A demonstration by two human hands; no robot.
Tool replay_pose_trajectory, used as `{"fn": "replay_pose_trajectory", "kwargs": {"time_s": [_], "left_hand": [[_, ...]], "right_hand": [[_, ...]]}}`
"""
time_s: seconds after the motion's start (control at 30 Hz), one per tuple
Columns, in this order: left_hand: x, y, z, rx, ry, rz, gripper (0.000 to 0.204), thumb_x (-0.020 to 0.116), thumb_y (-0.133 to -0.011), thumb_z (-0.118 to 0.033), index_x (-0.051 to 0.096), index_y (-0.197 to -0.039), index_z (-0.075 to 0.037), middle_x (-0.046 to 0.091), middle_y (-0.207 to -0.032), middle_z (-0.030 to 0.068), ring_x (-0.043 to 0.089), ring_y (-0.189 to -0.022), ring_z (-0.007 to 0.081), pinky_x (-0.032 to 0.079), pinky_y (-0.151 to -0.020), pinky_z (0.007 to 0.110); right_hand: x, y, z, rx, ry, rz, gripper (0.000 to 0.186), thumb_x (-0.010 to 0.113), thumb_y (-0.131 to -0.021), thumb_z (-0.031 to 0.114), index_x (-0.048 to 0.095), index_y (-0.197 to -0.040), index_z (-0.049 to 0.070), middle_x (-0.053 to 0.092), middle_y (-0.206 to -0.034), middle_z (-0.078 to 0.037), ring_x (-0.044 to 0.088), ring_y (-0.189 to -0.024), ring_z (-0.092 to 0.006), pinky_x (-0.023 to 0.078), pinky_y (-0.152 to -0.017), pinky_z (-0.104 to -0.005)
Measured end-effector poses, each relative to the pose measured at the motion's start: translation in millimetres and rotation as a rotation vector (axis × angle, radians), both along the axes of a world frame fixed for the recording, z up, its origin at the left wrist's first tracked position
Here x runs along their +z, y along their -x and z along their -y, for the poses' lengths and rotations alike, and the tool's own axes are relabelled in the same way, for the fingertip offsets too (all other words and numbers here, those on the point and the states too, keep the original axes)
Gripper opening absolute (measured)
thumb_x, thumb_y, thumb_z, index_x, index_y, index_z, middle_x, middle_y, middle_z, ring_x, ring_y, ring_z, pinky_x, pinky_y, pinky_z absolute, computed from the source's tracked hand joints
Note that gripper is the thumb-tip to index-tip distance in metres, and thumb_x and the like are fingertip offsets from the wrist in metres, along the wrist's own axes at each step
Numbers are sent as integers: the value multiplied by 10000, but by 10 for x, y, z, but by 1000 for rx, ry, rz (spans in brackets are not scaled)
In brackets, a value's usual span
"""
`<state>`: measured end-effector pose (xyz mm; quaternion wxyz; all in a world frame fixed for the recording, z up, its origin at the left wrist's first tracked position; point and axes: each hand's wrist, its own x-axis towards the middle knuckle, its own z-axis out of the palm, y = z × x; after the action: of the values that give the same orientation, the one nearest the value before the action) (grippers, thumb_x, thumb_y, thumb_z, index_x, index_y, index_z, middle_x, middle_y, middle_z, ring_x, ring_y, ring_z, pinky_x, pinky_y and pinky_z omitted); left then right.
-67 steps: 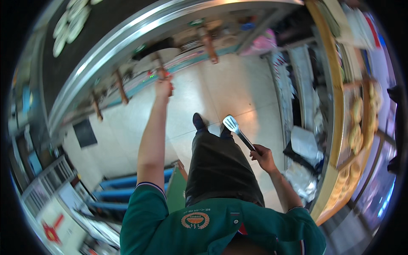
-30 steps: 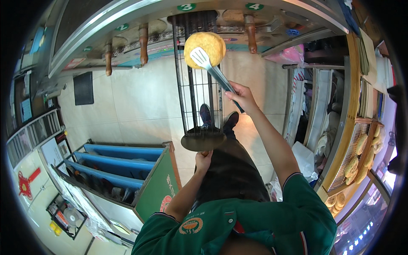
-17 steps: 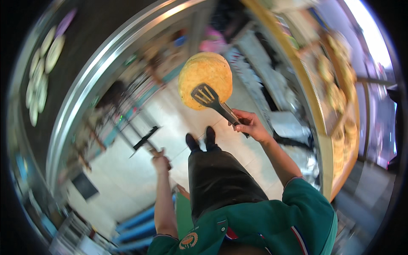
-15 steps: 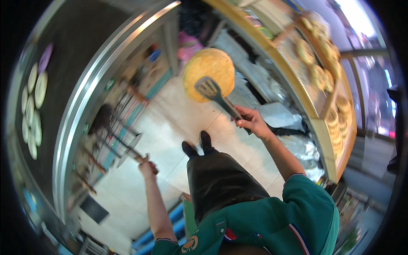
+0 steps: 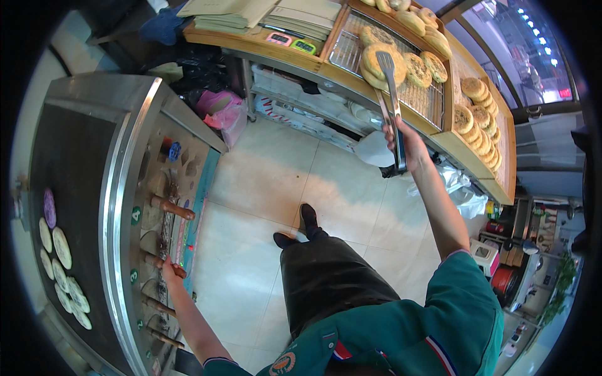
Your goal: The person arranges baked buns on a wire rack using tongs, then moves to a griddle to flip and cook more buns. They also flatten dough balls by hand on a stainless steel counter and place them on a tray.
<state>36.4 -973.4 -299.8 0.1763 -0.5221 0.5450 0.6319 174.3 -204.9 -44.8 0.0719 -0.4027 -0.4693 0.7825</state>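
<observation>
My right hand (image 5: 411, 147) is closed round the black handle of slotted tongs (image 5: 389, 78), out to the right. Their slotted head lies over a round golden flatbread (image 5: 371, 70), at the front of a wire cooling rack (image 5: 346, 50). The lower arm of the tongs is partly hidden beneath the bread. Down at the left, my left hand (image 5: 169, 273) grips a wooden handle (image 5: 179, 270) on the front of a metal griddle oven (image 5: 141, 188). Several similar wooden handles stick out of that front.
Several pale oval dough pieces (image 5: 61, 247) and a purple one (image 5: 49, 208) lie on the dark griddle top (image 5: 75, 163). More breads (image 5: 480, 125) are stacked on the right counter. Paper bags (image 5: 301, 17) and two small timers (image 5: 304, 47) sit at its far end.
The flatbread and tongs have moved right, from above the floor to the cooling rack. My left hand has moved left, and the wire rack on its handle has gone into the oven front.
</observation>
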Motion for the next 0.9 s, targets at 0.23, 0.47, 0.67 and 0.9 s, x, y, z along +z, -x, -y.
{"fn": "replay_pose_trajectory", "kwargs": {"time_s": [0.23,0.47,0.67,0.9], "left_hand": [[341,-24,-775,-399,1168,-458,594,659,-869,-508,441,-1180,-52,461,-1110,194,487,-980,273,402,-809,414],[76,588,-1657,-303,22,-271,472,661,-888,-486,596,-1104,-71,649,-1025,129,639,-928,212,499,-744,387],[-45,1013,-1854,-29,-142,-151,355,658,-914,-417,518,-762,-128,509,-554,-29,488,-479,111,397,-476,269],[-67,1057,-1959,15,132,-169,375,678,-909,-355,466,-709,-118,444,-506,-5,378,-363,119,336,-358,298]], "right_hand": [[321,-225,248,-80,17,62,345,541,-982,376,556,-1159,80,650,-940,-58,587,-743,-112,497,-583,-230],[423,-122,-142,-86,-132,-130,269,552,-982,293,586,-1038,32,672,-922,-82,602,-724,-129,526,-607,-269],[414,199,-301,-94,-42,-198,276,558,-980,287,582,-1035,17,670,-921,-100,608,-715,-139,546,-628,-285],[445,64,-362,-27,-33,-176,330,540,-987,309,577,-1103,3,674,-953,-111,609,-734,-130,533,-582,-261]]}}
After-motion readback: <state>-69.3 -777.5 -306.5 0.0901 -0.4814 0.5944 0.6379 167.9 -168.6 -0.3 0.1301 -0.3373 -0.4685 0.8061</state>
